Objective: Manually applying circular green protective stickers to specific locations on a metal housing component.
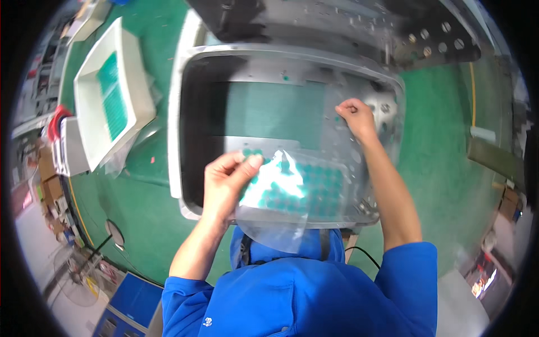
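Left hand [227, 182] pinches clear bag of teal caps [292, 191] at near edge of grey machine tray [191, 78]. Right hand [355, 115], fingers closed, presses small teal piece at tray's far right. White bin [106, 101] far left.

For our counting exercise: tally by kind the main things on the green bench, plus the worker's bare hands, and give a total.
Large grey metal panel: 1
White tray holding a sheet of teal dots: 1
Clear sheet of teal round stickers, held by the left hand: 1
Bare hands: 2, left hand and right hand, which presses on the panel
Total: 5
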A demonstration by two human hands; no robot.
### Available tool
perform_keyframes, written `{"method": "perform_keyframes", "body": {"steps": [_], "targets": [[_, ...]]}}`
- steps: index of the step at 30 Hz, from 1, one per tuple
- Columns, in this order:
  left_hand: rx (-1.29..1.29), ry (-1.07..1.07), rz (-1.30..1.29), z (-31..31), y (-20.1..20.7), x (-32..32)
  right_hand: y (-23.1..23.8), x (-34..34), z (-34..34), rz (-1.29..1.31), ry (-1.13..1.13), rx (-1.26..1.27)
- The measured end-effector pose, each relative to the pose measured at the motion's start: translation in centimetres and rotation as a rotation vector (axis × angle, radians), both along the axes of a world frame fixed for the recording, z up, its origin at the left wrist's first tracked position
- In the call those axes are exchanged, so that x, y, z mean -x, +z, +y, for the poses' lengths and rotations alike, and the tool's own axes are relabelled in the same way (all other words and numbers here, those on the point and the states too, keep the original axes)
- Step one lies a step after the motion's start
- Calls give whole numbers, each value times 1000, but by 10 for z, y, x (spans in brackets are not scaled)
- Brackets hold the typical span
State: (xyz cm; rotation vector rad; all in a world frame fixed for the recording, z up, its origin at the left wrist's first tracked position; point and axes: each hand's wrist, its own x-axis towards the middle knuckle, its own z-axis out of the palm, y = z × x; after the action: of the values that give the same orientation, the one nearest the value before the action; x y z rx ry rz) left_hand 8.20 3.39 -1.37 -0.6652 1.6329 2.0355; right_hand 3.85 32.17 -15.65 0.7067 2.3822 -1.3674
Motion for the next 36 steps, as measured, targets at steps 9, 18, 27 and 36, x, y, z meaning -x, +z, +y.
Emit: {"method": "perform_keyframes", "body": {"steps": [9, 18, 27, 36], "targets": [[-26, -53, 126, -44, 78, -85, 220, -70, -139, -261, 657, 801], [184, -177, 294, -80, 34, -142, 185, -130, -191, -115, 475, 746], [127, -183, 261, -71, -1, -136, 154, -147, -192, 579, 568, 226], [310, -236, 315, -56, -24, -109, 55, -58, -136, 260, 363, 170]]}}
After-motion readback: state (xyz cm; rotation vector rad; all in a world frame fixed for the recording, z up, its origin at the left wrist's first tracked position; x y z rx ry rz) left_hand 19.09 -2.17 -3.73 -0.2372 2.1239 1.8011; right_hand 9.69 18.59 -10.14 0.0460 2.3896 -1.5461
